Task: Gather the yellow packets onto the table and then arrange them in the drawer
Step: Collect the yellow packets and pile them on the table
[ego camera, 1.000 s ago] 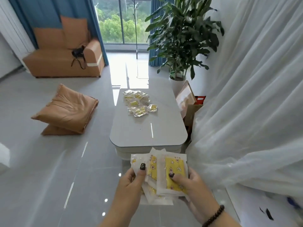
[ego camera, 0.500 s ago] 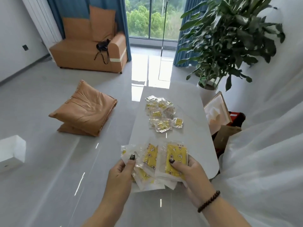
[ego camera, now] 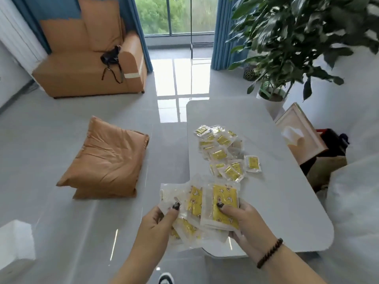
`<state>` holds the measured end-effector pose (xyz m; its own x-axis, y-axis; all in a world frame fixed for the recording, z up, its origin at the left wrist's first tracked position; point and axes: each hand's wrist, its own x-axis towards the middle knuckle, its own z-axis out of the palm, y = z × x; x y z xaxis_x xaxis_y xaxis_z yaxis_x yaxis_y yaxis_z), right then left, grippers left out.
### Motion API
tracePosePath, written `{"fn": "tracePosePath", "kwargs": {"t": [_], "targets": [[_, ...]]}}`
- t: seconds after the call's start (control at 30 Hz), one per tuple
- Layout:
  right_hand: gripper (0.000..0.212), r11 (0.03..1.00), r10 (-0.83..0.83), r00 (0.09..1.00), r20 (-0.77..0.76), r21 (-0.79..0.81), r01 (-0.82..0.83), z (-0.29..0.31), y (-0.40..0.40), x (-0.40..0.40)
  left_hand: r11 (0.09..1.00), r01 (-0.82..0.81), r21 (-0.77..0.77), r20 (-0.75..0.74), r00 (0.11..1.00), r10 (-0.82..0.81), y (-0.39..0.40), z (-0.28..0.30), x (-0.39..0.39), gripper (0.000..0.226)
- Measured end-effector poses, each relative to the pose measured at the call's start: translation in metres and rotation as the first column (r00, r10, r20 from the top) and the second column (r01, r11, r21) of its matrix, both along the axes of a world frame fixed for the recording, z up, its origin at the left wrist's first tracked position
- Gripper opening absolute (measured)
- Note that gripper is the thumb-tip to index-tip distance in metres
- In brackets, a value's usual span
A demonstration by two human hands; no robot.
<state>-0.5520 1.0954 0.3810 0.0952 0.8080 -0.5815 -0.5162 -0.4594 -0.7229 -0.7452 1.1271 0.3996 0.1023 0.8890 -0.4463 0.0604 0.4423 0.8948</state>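
Both-handed, my left hand (ego camera: pixel 159 220) and right hand (ego camera: pixel 244 219) pinch a fanned stack of clear-plastic yellow packets (ego camera: pixel 205 210), thumbs on top to stop slipping, loose packet pile (ego camera: pixel 222 152) just beyond on the white rounded table (ego camera: pixel 287 201).

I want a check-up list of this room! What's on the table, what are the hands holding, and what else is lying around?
Surface: pale grey rounded table, glossy.
Job's things: heap of small yellow packets in clear wrap lying on the table; fan of larger yellow packets held above the table's near edge. No drawer seen.
Clutter: nothing seen on the table besides packets.
Hands: left hand and right hand both pinch the fan, thumbs on top.
Cables: nothing seen.
Surroundings: tan floor cushions, tan sofa with a black strapped item, leafy potted plant, white curtain, white box.
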Motion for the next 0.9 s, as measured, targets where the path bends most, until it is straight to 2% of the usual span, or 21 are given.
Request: {"fn": "tracePosePath", "kwargs": {"t": [0.17, 0.37, 0.47, 0.7, 0.9], "targets": [[0.024, 0.991, -0.136, 0.991, -0.017, -0.017, 0.135, -0.008, 0.072, -0.025, 0.982, 0.185, 0.038, -0.131, 0.975, -0.179, 0.101, -0.003, -0.02, 0.015], [0.022, 0.928, -0.368, 0.93, -0.005, -0.071, 0.367, -0.022, 0.148, 0.003, 0.957, 0.288, 0.037, -0.206, 0.939, -0.274, 0.215, -0.012, 0.019, 0.019], [0.022, 0.873, -0.48, 0.877, -0.003, -0.096, 0.477, -0.029, 0.185, 0.034, 0.933, 0.358, 0.037, -0.223, 0.913, -0.341, 0.271, -0.02, 0.051, 0.031], [0.023, 0.707, -0.693, 0.721, 0.031, -0.167, 0.687, -0.038, 0.252, 0.088, 0.869, 0.495, -0.004, -0.268, 0.836, -0.478, 0.382, -0.039, 0.122, 0.022], [0.025, 0.538, -0.83, 0.558, 0.001, -0.265, 0.801, -0.06, 0.304, 0.107, 0.753, 0.657, -0.033, -0.281, 0.717, -0.638, 0.463, -0.051, 0.191, 0.014]]}}
